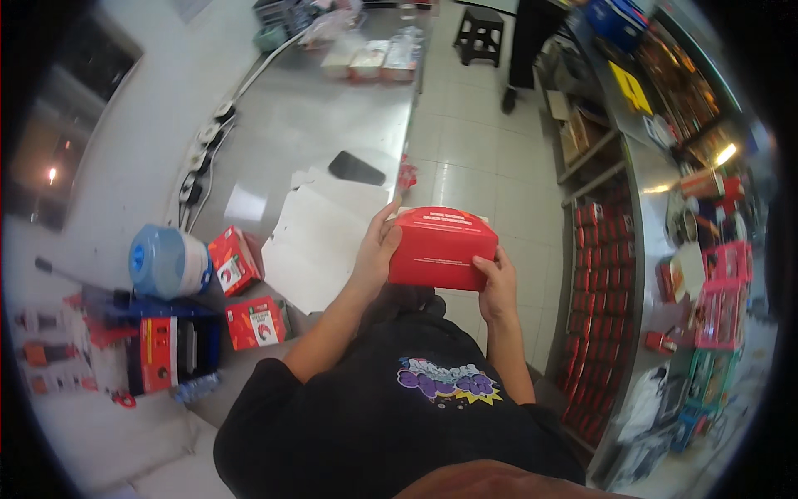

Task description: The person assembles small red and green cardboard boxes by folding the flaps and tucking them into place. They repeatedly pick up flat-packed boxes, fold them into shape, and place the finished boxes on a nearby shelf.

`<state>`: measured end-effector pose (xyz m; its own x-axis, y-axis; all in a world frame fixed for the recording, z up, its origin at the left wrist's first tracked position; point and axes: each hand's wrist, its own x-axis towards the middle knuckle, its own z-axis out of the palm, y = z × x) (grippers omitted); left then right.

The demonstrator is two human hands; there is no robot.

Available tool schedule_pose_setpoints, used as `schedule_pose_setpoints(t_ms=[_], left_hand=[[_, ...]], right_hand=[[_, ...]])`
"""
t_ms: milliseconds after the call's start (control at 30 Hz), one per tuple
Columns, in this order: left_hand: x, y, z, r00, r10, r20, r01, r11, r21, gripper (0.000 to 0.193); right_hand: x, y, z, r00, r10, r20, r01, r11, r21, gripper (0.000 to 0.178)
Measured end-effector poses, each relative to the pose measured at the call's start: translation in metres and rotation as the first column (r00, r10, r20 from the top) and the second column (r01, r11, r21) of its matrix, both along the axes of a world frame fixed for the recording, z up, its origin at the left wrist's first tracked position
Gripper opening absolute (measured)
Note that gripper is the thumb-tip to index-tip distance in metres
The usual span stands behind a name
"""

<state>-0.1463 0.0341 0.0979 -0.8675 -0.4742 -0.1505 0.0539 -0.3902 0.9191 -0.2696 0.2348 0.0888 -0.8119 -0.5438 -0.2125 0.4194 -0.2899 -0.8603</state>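
Note:
Between my two hands I hold a red cardboard box (442,249) with a rounded top flap and white print, in front of my body. My left hand (381,241) grips its left end, and my right hand (495,274) pinches the right end, thumb on the near face. Just left of the box, flat white cardboard sheets (320,237) lie on the steel table (332,112). A dark phone (357,168) rests beyond the sheets. Two more red boxes, one standing (234,259) and one nearer (255,323), sit left of the sheets.
A blue water jug (169,261) and a power strip cable (195,170) line the wall side. Wrapped packs (368,60) sit at the table's far end. On the right, a shelf holds stacked red boxes (598,316). Far off are a black stool (480,35) and a person's legs (528,46).

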Motion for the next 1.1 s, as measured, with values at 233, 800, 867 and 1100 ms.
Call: schedule_pose_setpoints(t_ms=[233,800,867,1100], left_hand=[[0.049,-0.013,-0.011,0.993,-0.110,0.043,0.093,0.951,0.294,0.054],[0.132,-0.132,-0.051,0.772,0.630,0.082,-0.572,0.745,-0.343,0.058],[0.121,-0.172,-0.053,0.522,0.841,0.146,-0.496,0.438,-0.750,0.067],[0.101,-0.204,-0.124,0.314,0.943,0.114,0.214,0.047,-0.976,0.095]], right_hand=[[-0.007,-0.006,-0.001,0.912,0.353,-0.211,-0.364,0.931,-0.015,0.083],[-0.017,-0.062,-0.037,0.850,0.512,-0.129,-0.399,0.782,0.478,0.047],[-0.024,-0.051,-0.049,0.876,0.477,-0.076,-0.359,0.747,0.559,0.045],[-0.018,0.019,-0.102,0.888,0.456,-0.054,-0.276,0.623,0.732,0.037]])
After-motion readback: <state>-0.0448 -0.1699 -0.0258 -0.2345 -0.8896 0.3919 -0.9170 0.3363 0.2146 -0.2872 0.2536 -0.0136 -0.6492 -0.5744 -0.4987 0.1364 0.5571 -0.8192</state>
